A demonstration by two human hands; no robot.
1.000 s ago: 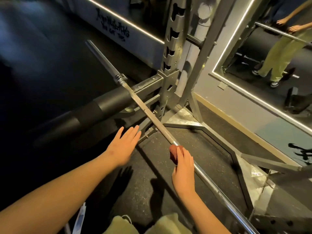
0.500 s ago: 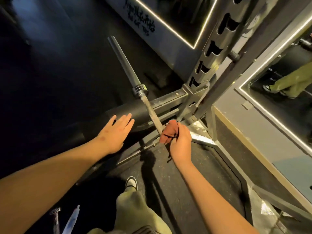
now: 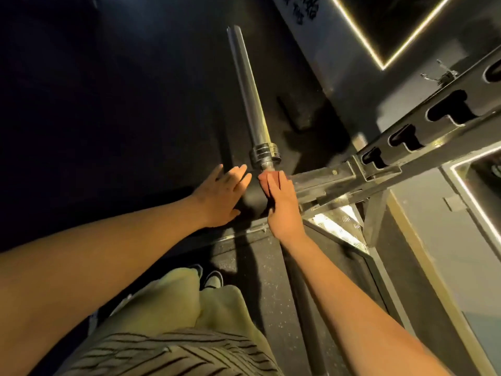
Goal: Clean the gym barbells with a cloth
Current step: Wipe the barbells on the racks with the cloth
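Note:
A steel barbell (image 3: 248, 93) runs away from me, its thick sleeve pointing up and its ringed collar (image 3: 264, 154) near the middle of the view. My right hand (image 3: 282, 204) grips a reddish-brown cloth (image 3: 268, 177) wrapped over the thin shaft just below the collar; the shaft under the hand and forearm is hidden. My left hand (image 3: 222, 196) is beside it on the left, fingers straight, lying on a black padded roller (image 3: 252, 202).
A grey steel rack upright with slotted holes (image 3: 423, 126) slants across the right, bolted to a base frame (image 3: 322, 175). A mirror with a lit edge (image 3: 379, 36) stands behind. Dark rubber flooring (image 3: 271, 267) lies below, with my legs and shoes (image 3: 211, 278) over it.
My right hand has slid the cloth along the shaft, away from me, up to the collar. My left hand moved forward with it onto the black roller. The view tilted further down.

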